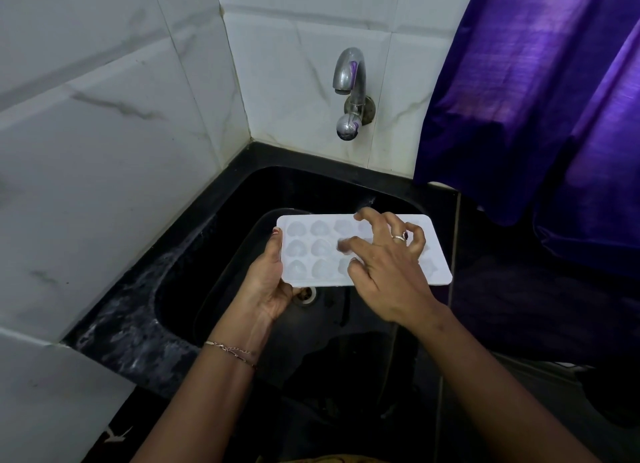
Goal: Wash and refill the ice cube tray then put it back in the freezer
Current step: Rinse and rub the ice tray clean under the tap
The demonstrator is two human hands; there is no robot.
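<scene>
A white tiled wall (86,150) is taking up the left and back of the view, and a purple curtain (536,98) is hanging down on the right. Below them a black table (114,327) is carrying a dark sink (180,265), and the ice cube tray (311,251) is being held level over the basin, above the drain (304,294). The left hand (268,282) is gripping the tray's left short edge, thumb on top. The right hand (388,265) is hovering over the cups with its fingers splayed and bent, the tips seeming to rub the tray and one of them blurring. No water is coming from the tap (349,81), so the washing is probably only getting under way or pausing. Rinsing, refilling and the trip to the freezer are looking like work not yet done. The right hand is covering much of the tray's right half, the left fingers are hiding underneath, the freezer is lying out of view, and whether the cups are wet is hard to make out.
</scene>
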